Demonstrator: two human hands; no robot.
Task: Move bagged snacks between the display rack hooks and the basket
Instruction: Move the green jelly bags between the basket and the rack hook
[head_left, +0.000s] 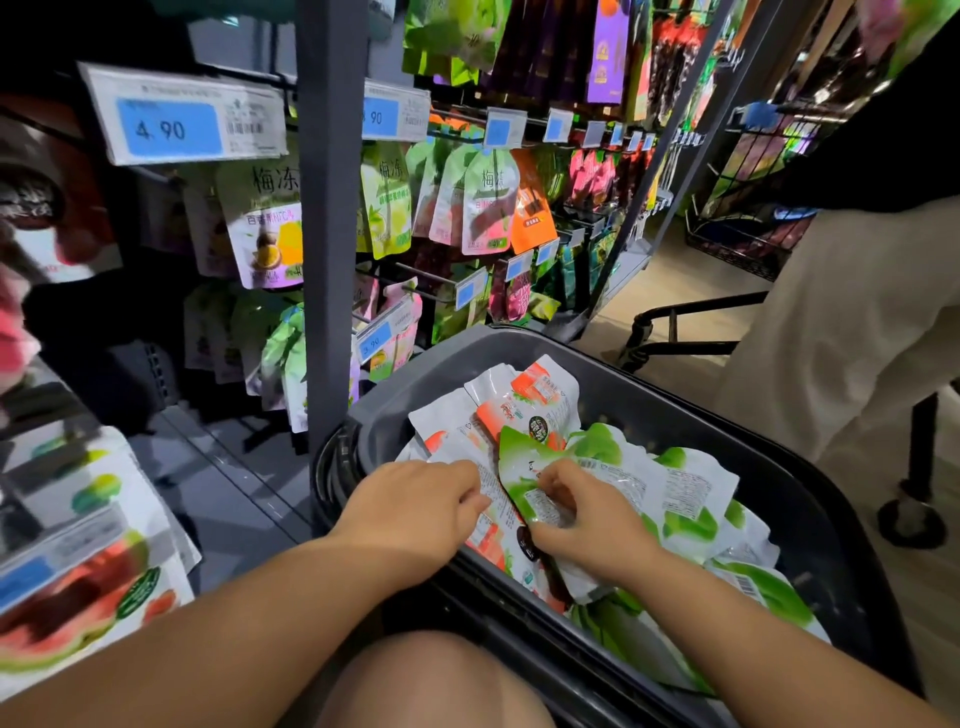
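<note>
Reaching into the basket (415, 376) at 5 o'clock, my right hand (587, 525) pinches a green bag (519, 462); my left hand (415, 504) curls its fingers on an orange-white bag (488, 535), and I cannot tell whether it grips.

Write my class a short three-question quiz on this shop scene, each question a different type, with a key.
1. True or false: the basket is empty.
2. What colour is the bag gripped by the right hand? A purple; B green and white; C black.
3. Fill in: the big blue price tag at upper left reads ____.
Key: 1 false; 2 B; 3 4.90.
</note>
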